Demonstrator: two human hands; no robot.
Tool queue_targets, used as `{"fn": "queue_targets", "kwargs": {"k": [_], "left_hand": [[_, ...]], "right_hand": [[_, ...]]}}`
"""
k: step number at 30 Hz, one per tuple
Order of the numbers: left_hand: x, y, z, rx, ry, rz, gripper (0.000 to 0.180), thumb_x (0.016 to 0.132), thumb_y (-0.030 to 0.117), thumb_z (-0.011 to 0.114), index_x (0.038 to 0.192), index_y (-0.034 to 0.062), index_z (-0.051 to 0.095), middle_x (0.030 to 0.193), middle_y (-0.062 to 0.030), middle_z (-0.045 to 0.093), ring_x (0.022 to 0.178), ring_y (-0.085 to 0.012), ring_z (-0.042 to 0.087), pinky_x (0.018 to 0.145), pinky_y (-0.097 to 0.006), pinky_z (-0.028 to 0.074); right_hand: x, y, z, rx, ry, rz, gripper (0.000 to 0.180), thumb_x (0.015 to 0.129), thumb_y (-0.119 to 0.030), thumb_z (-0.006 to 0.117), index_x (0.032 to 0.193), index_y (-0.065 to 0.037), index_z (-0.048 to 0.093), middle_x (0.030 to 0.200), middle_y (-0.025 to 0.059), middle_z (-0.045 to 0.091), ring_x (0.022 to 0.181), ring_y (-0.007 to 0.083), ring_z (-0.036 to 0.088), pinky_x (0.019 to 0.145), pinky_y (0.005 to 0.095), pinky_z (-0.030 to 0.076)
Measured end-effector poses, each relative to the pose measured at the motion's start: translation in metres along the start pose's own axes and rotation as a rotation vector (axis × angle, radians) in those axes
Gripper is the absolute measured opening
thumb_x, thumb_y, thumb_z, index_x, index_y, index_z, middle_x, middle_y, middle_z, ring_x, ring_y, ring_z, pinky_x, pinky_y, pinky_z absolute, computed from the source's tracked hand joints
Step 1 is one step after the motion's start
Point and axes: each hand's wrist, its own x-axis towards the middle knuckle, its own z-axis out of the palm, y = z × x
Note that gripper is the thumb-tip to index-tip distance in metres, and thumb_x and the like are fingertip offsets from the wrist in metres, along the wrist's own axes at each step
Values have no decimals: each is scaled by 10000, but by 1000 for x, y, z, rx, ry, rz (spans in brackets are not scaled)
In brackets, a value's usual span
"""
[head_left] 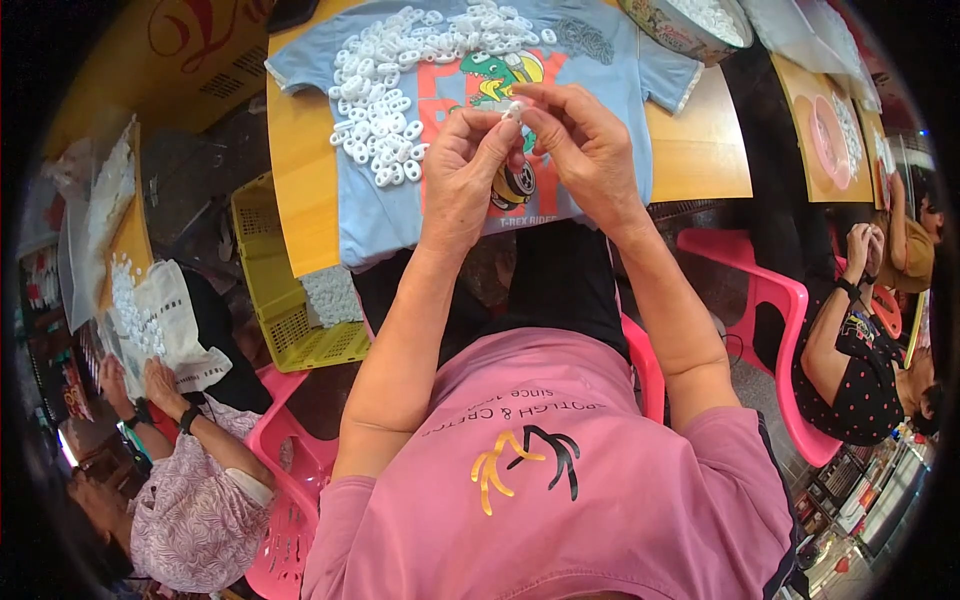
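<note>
Over the table, my left hand (462, 175) and my right hand (590, 155) meet with fingertips closed on a small white plastic piece (512, 112). Fingers cover most of it, so its full shape is hidden. Beneath them a light blue T-shirt (385, 225) with a dinosaur print lies spread over the tabletop. Many loose white oval plastic pieces (383, 130), with dark hole-like marks, are heaped on it to the left of my hands and along the far side.
A round tub of white pieces (700, 22) stands at the far right of the yellow table (705, 140). Below left is a yellow crate (272, 280). People work at tables on both sides; pink chairs (770, 300) stand close by. A pink basin (828, 140) rests farther right.
</note>
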Motion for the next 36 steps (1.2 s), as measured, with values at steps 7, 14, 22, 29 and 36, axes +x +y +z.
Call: {"fn": "queue_targets", "kwargs": {"k": [7, 14, 22, 29, 36], "left_hand": [[0, -1, -3, -25, -16, 20, 120, 922, 108, 650, 949, 38, 557, 800, -19, 610, 682, -71, 564, 619, -213, 471], [-1, -1, -3, -37, 15, 49, 93, 915, 95, 650, 920, 36, 579, 778, -22, 610, 667, -69, 558, 605, -204, 456], [0, -1, -1, 98, 9, 54, 96, 912, 99, 655, 929, 29, 591, 789, -20, 625, 674, -72, 565, 608, -201, 452], [-8, 34, 35, 233, -102, 47, 181, 918, 103, 647, 1061, -4, 612, 863, -34, 646, 767, -83, 597, 670, -219, 481], [-20, 47, 32, 420, -179, 320, 316, 952, 257, 614, 1173, 31, 607, 1157, -72, 600, 994, -121, 561, 760, -235, 483]], "right_hand": [[-3, -2, 4, 73, 43, 16, 172, 926, -47, 618, 1086, -2, 660, 934, 18, 597, 765, 61, 584, 650, 192, 493], [-5, 2, 15, 110, 74, -12, 169, 918, -25, 620, 1079, 0, 663, 953, 22, 594, 818, 71, 594, 671, 194, 500], [-4, -5, -1, 108, 23, 142, 165, 943, -71, 598, 1076, 2, 662, 925, 22, 645, 803, 68, 584, 667, 206, 496], [-12, -25, -20, 563, 105, 276, 229, 947, -114, 607, 1122, 33, 623, 888, 35, 640, 723, 70, 555, 672, 224, 487], [-21, -57, -15, 880, 39, 303, 441, 945, -81, 599, 1345, -10, 427, 931, 23, 609, 724, 63, 553, 681, 210, 492]]}}
